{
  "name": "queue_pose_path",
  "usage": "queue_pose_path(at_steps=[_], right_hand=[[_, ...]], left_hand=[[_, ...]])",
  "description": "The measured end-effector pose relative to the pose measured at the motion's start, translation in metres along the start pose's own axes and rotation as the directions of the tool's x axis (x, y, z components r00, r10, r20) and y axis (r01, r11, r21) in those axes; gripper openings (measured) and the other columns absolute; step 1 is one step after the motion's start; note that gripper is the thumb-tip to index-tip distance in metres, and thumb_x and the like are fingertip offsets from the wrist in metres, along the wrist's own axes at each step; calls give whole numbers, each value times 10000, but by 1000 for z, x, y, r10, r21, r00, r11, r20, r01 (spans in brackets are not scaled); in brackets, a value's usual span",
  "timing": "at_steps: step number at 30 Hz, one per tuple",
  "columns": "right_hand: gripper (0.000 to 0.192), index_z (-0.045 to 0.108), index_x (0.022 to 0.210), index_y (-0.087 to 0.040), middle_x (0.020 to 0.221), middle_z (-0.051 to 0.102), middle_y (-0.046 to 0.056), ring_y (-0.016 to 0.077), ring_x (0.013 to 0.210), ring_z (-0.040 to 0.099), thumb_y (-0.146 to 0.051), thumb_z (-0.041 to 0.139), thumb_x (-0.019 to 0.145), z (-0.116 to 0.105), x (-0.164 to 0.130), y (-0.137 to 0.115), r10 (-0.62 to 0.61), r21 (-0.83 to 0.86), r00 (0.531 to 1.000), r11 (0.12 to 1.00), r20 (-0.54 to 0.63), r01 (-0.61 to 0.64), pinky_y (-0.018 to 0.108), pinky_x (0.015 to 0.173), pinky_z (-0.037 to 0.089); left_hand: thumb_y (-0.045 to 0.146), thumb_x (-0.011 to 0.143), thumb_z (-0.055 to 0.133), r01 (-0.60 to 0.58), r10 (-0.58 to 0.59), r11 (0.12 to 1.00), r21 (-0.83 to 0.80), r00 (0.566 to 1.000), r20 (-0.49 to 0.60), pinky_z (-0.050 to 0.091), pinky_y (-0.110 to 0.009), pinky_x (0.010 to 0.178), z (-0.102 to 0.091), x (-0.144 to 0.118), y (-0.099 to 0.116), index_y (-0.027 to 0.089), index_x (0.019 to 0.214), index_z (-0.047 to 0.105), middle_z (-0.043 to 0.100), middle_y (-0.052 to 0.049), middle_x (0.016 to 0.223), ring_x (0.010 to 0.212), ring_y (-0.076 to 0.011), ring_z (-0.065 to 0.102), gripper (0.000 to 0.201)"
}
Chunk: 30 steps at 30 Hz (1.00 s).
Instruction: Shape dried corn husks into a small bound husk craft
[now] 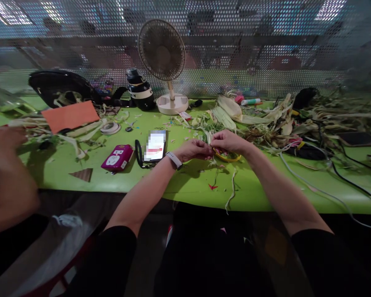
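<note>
At the far left, a co-worker's hand [4, 138] is resting on the bright green tabletop [185, 194] beside an orange paper sheet [70, 116] lying over pale husk strips. Moving right, a magenta rectangular case [116, 157] and a smartphone [155, 145] are lying flat near the front edge, within easy reach. Behind them a small white desk fan [163, 62] is standing upright, facing the worker. The left hand [194, 149] and right hand [228, 141] are meeting fingertip to fingertip, both pinched closed on a thin pale husk strip [210, 145], directly above a yellow ring [227, 156] lying on the table. Farther right, a heap of dried corn husks [266, 119] is sprawling, seemingly kept close as supply.
</note>
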State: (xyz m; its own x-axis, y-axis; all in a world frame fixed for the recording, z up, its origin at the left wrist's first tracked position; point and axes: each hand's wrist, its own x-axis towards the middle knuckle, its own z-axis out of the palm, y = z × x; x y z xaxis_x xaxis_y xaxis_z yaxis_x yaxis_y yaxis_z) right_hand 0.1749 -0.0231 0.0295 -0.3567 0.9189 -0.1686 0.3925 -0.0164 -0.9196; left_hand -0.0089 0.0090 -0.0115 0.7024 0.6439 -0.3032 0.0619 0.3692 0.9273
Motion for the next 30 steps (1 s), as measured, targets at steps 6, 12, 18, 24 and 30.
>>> queue_pose_path(at_steps=[6,12,18,24,30], right_hand=[[269,581,644,-158,452,561,-49,42,324,455,-97,477,885,-12,-1,-5,16,21,986,1000,-168,-12,144,347,342],[203,632,633,-157,503,621,-12,65,364,494,-149,571,827,-16,-4,-1,103,-97,995,990,18,-100,175,362,366],[166,589,619,-174,492,595,-19,70,375,481,-144,574,781,-8,-3,1,119,-32,991,993,52,-118,189,390,390],[234,567,625,-170,512,588,-7,83,415,495,-168,468,837,-6,-1,2,122,-4,990,992,75,-123,195,427,431],[268,560,606,-165,498,531,-16,77,404,462,-156,450,850,-2,0,-1,122,-63,991,991,53,-118,195,407,391]], left_hand=[[80,804,693,-27,20,997,-71,995,-102,553,-223,729,0,0,5,93,757,708,734,-52,731,633,-71,665,52],[50,792,676,-73,62,992,-103,993,-104,549,-200,691,1,-2,9,101,779,684,721,-25,706,630,-69,669,54],[84,769,711,-99,90,990,-97,992,-93,547,-221,695,0,-5,8,131,850,633,715,-6,743,632,-72,659,122],[110,705,774,-116,116,989,-86,993,-15,532,-218,640,-3,-4,6,144,896,567,714,-4,778,645,-90,670,284],[111,709,769,-125,127,991,-45,991,44,521,-207,628,-6,-1,3,154,915,553,710,16,786,642,-82,670,302]])
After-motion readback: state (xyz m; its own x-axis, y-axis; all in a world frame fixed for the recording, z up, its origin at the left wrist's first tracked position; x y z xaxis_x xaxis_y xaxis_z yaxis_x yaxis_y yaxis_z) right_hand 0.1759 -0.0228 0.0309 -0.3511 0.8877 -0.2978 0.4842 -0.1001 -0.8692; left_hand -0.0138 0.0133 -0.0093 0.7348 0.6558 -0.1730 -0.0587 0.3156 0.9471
